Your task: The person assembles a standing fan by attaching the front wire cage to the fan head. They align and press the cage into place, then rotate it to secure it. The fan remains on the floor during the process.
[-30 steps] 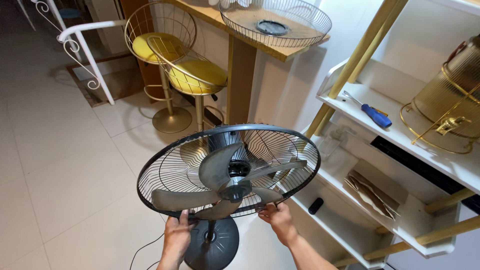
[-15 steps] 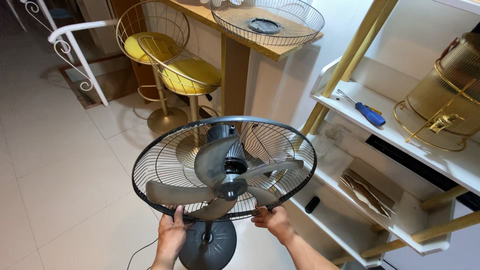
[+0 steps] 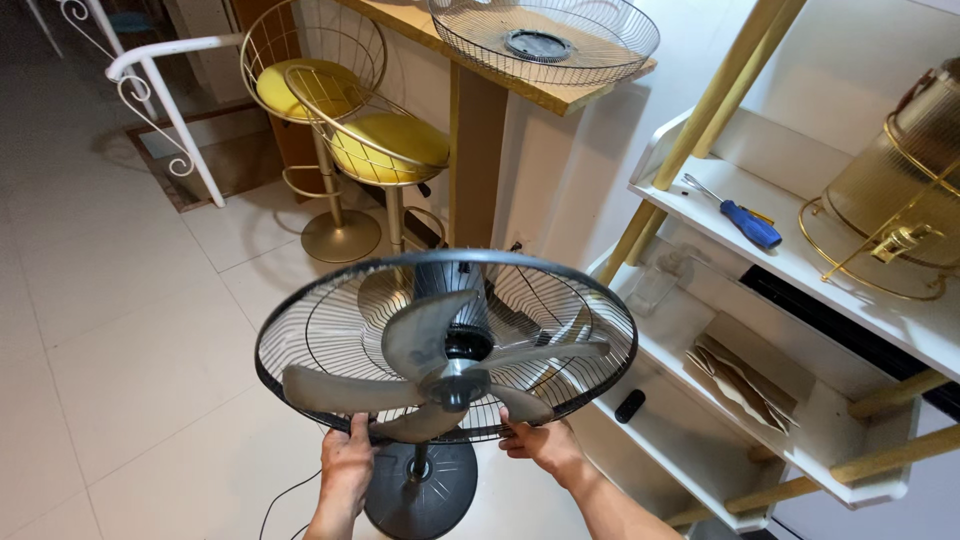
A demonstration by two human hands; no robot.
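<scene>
Fan: a dark standing fan (image 3: 447,345) is on the tiled floor (image 3: 120,330), beside a white shelf unit (image 3: 800,270); its head is tilted so the open side faces up.
Look of fan: rear wire guard (image 3: 330,325) with dark rim, grey dusty blades (image 3: 440,350), round base (image 3: 425,495) below; the front cover is off.
Left hand (image 3: 348,462): its grip closes on the near rim of the guard.
Right hand (image 3: 540,445): fingers curl around the rim near a blade tip.
Step, as I judge: holding and steadying the guard with both hands.
Next move needs: an even hold on both sides, fingers away from the blades.
Nearby: a second wire guard (image 3: 545,40) lies on the wooden surface (image 3: 560,95); a blue screwdriver (image 3: 745,222) lies on the shelf.
</scene>
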